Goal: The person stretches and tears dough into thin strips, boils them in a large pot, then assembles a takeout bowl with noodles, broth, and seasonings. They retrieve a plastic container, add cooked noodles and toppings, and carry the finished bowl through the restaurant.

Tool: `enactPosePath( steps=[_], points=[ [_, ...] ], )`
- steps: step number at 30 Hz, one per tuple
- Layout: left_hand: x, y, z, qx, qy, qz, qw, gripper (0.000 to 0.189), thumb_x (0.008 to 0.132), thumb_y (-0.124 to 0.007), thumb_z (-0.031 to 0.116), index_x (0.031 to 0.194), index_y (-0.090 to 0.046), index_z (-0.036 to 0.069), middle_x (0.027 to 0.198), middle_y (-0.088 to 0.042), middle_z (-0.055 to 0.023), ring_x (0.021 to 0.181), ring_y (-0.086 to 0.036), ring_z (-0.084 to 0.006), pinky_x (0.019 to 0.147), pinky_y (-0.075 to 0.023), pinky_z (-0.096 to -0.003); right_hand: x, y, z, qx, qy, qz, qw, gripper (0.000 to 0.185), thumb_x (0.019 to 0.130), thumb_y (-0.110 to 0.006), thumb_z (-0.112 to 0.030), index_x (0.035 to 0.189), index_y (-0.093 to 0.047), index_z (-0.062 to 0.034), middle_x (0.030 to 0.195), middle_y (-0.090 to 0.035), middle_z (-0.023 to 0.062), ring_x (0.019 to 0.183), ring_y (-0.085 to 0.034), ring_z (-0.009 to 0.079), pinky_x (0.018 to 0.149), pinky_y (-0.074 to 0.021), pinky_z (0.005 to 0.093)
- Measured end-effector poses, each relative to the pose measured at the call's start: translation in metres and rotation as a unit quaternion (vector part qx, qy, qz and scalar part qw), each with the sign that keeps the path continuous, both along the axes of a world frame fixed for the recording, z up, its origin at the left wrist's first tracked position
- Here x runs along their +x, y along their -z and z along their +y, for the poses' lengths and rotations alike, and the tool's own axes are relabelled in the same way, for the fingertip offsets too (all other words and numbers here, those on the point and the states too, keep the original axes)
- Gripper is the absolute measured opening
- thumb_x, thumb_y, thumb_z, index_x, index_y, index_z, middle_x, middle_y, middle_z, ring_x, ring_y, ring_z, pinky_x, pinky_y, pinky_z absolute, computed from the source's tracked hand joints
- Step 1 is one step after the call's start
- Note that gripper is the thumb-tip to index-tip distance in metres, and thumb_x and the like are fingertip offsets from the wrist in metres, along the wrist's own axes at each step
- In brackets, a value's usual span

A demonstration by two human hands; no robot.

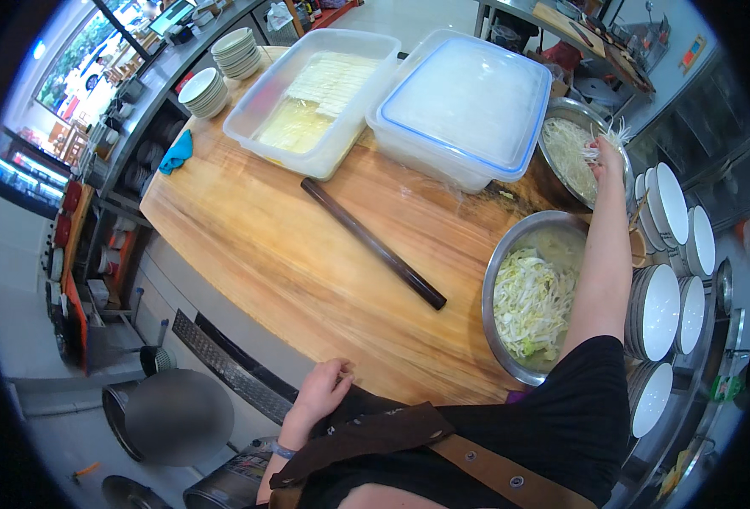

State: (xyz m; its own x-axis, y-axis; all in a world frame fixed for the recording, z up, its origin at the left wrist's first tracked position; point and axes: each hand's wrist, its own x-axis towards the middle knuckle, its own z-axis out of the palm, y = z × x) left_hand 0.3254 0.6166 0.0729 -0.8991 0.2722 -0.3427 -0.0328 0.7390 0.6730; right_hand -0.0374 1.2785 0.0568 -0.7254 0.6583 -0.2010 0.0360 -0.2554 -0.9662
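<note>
Bean sprouts [615, 132] stick out of my right hand [605, 159], which is closed on them over a steel bowl [545, 167] at the upper right. More bean sprouts [565, 149] lie in that bowl. Nearer to me, partly behind my right forearm, a second steel bowl [488, 305] holds shredded cabbage [530, 305]. Beside the table's near edge is my left hand [327, 388], its fingers loosely curled; whether it holds anything cannot be made out. A dark wooden rolling pin [375, 245] lies diagonally on the wooden table [273, 254].
A plastic tub [241, 124] with pale, flat dough pieces stands beside a lidded plastic tub [464, 102]. Stacked bowls [658, 312] line the right side; smaller stacked bowls [203, 92] stand at the far left. A blue cloth [176, 153] lies at the table's left edge.
</note>
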Motion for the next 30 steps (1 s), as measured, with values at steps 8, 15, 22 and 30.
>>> enactPosePath(
  steps=[8,15,22,30],
  points=[
    [0.026,0.006,-0.016,0.004,-0.018,0.041,0.999,0.030,0.083,-0.062,0.019,0.107,-0.057,0.002,0.091,-0.064,-0.0151,0.091,-0.058,-0.0337,0.079,-0.0476,-0.0418,0.008,-0.118,-0.064,0.115,-0.012,0.089,0.989,0.012,0.088,-0.061,-0.018,0.089,-0.060,-0.0062,0.076,-0.064,0.0067,0.062,-0.063,0.0195,0.048,-0.0463,0.0324],
    [0.069,0.013,-0.048,0.029,-0.061,0.077,0.995,0.033,0.085,-0.061,0.022,0.111,-0.056,0.004,0.096,-0.064,-0.0139,0.095,-0.058,-0.0338,0.080,-0.0474,-0.0432,0.034,-0.247,-0.282,0.126,-0.317,0.216,0.915,0.019,0.092,-0.058,-0.019,0.102,-0.060,-0.0026,0.088,-0.066,0.0095,0.081,-0.065,0.0197,0.070,-0.0527,0.0322],
    [0.168,0.012,-0.114,-0.010,-0.195,0.091,0.976,0.033,0.086,-0.058,0.026,0.112,-0.055,0.005,0.102,-0.062,-0.0164,0.098,-0.057,-0.0350,0.081,-0.0471,-0.0444,0.172,-0.274,-0.635,0.127,-0.655,0.207,0.715,0.025,0.094,-0.056,-0.020,0.108,-0.057,0.0002,0.090,-0.063,0.0088,0.086,-0.063,0.0202,0.080,-0.0518,0.0351],
    [0.408,0.051,-0.195,0.016,-0.473,0.074,0.878,0.032,0.083,-0.059,0.028,0.104,-0.055,0.004,0.096,-0.062,-0.0167,0.095,-0.058,-0.0352,0.079,-0.0458,-0.0470,0.533,-0.217,-0.960,-0.064,-0.925,0.138,0.349,0.030,0.092,-0.057,-0.023,0.111,-0.057,0.0016,0.090,-0.064,0.0111,0.083,-0.064,0.0226,0.077,-0.0515,0.0332]
  ],
)
